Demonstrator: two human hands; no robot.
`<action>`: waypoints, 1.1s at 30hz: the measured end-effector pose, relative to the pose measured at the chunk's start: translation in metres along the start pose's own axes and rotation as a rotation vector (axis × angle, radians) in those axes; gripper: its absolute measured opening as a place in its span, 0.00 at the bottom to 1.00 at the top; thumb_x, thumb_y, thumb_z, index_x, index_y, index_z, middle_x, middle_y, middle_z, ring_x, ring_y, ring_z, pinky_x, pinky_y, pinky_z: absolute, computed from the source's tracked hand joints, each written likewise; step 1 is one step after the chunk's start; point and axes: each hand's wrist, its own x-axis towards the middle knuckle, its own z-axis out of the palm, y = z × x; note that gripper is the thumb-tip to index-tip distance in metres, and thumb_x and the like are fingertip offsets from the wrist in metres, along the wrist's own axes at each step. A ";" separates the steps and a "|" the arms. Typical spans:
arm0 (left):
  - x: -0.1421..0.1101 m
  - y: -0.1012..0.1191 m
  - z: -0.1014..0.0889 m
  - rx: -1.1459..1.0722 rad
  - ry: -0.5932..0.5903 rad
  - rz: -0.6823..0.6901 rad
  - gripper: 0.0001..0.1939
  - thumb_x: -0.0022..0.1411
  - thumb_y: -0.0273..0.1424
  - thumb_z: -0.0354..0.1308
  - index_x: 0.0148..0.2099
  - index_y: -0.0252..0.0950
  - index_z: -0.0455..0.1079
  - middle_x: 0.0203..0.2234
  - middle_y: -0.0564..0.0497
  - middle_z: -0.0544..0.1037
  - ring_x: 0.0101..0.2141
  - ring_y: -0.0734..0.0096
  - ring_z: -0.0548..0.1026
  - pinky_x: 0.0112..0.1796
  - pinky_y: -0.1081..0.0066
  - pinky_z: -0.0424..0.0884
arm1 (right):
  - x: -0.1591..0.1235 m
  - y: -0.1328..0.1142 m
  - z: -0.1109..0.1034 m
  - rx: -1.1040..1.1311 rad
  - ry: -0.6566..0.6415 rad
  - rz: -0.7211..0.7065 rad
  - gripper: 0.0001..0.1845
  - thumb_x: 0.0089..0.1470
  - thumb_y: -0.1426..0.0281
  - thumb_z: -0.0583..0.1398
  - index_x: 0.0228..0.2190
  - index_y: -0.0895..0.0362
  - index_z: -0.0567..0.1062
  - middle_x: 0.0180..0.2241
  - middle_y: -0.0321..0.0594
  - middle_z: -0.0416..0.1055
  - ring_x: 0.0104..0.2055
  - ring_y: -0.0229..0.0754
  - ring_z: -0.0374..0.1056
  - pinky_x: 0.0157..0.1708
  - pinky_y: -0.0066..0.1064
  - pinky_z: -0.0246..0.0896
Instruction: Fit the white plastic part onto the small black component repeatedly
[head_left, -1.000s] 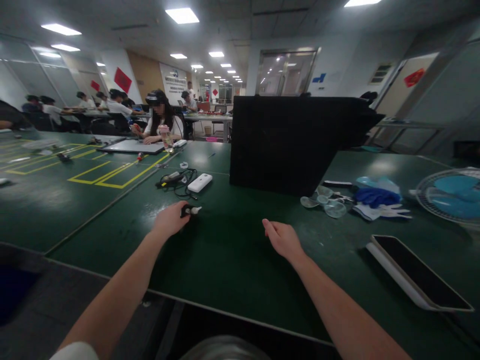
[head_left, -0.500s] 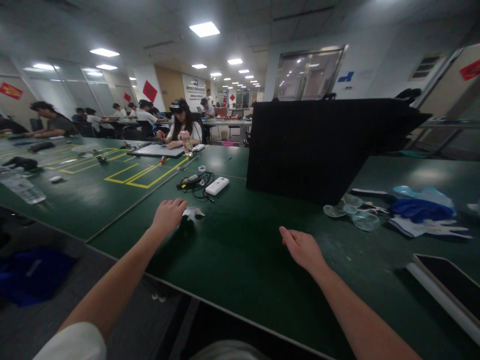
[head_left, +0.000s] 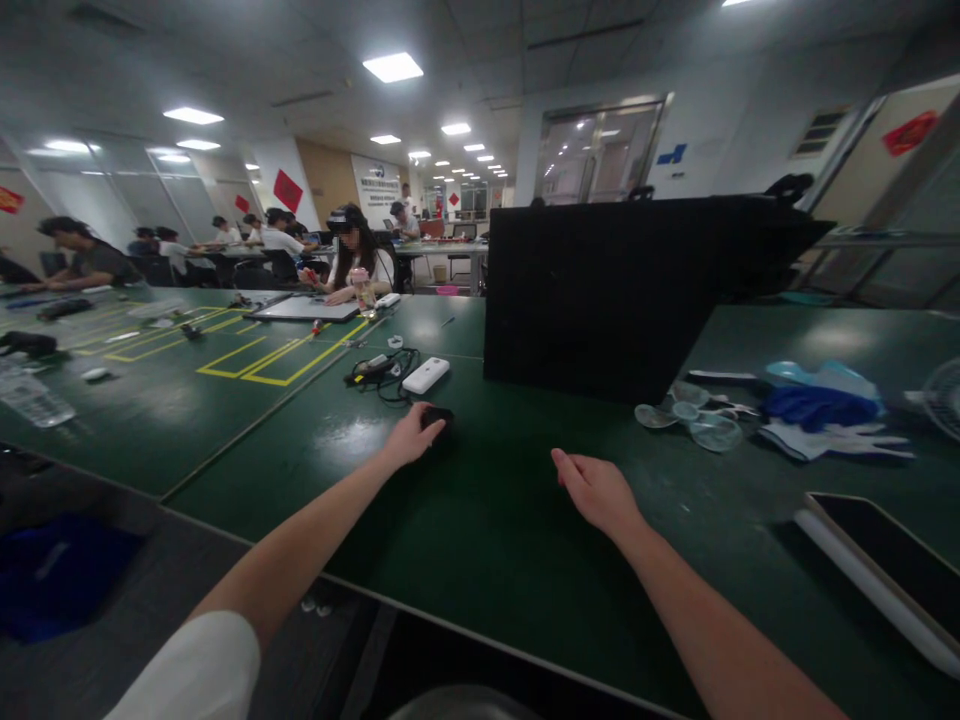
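Gripping a small dark object (head_left: 440,416) with my left hand (head_left: 409,438), right hand (head_left: 600,492) apart and apparently idle.
Dark object sits mid-table, just on the near side of the white box (head_left: 426,375) and the black cable (head_left: 382,372), left of the big black panel (head_left: 592,300). Left thumb and fingers are narrow around it; I can't tell if it touches the green table (head_left: 480,540). I'd judge it light and stiff, probably hard plastic, maybe a bit slick; can't call fragility, too dark. Best hold: thumb on the near side, fingers opposite, light squeeze. Right fingers curl inward, thumb pointing far; whether they enclose anything, I can't tell.
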 end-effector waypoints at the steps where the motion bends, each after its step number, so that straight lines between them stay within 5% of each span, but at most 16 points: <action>1: -0.002 0.013 0.009 0.029 -0.068 0.041 0.23 0.65 0.41 0.57 0.59 0.38 0.62 0.45 0.44 0.79 0.42 0.63 0.79 0.44 0.65 0.73 | 0.001 0.002 -0.002 0.012 0.022 0.009 0.35 0.62 0.42 0.46 0.22 0.54 0.73 0.20 0.38 0.69 0.22 0.41 0.64 0.23 0.32 0.57; 9: -0.047 0.123 0.095 0.059 -0.352 0.387 0.26 0.65 0.43 0.57 0.61 0.40 0.61 0.49 0.42 0.77 0.47 0.54 0.77 0.48 0.57 0.73 | 0.010 0.018 -0.016 0.170 0.316 0.110 0.41 0.60 0.38 0.42 0.22 0.56 0.75 0.18 0.39 0.68 0.21 0.42 0.65 0.23 0.33 0.55; 14: -0.067 0.157 0.109 0.016 -0.412 0.546 0.22 0.64 0.42 0.58 0.57 0.39 0.65 0.49 0.42 0.76 0.50 0.53 0.75 0.54 0.52 0.69 | 0.014 0.023 -0.016 0.302 0.446 0.082 0.43 0.58 0.35 0.42 0.20 0.56 0.74 0.17 0.40 0.67 0.22 0.42 0.65 0.24 0.33 0.55; 19: -0.059 0.133 0.084 -0.201 -0.265 0.373 0.22 0.66 0.40 0.56 0.59 0.40 0.62 0.50 0.46 0.75 0.48 0.61 0.76 0.51 0.60 0.72 | 0.008 0.012 -0.016 0.268 0.391 0.064 0.40 0.62 0.40 0.42 0.25 0.56 0.76 0.22 0.40 0.70 0.25 0.43 0.67 0.26 0.33 0.58; 22: -0.049 0.099 0.063 -0.294 -0.106 0.240 0.22 0.69 0.39 0.52 0.62 0.40 0.59 0.51 0.46 0.76 0.49 0.63 0.76 0.52 0.62 0.71 | -0.002 -0.002 -0.012 0.049 0.241 -0.121 0.31 0.62 0.44 0.50 0.33 0.55 0.79 0.33 0.43 0.76 0.35 0.46 0.70 0.34 0.36 0.63; 26: -0.043 0.065 0.042 -0.232 -0.008 0.223 0.23 0.67 0.39 0.54 0.62 0.39 0.61 0.51 0.46 0.76 0.50 0.62 0.75 0.53 0.61 0.70 | -0.017 -0.023 0.005 -0.235 0.024 -0.404 0.21 0.56 0.51 0.62 0.46 0.50 0.79 0.50 0.45 0.74 0.53 0.52 0.67 0.52 0.46 0.60; 33: -0.052 0.074 0.041 0.064 -0.082 0.390 0.26 0.64 0.42 0.60 0.62 0.43 0.64 0.53 0.46 0.76 0.53 0.56 0.74 0.58 0.55 0.65 | -0.020 -0.028 0.025 -0.340 -0.094 -0.464 0.08 0.60 0.64 0.60 0.36 0.49 0.81 0.39 0.39 0.78 0.43 0.47 0.72 0.54 0.48 0.57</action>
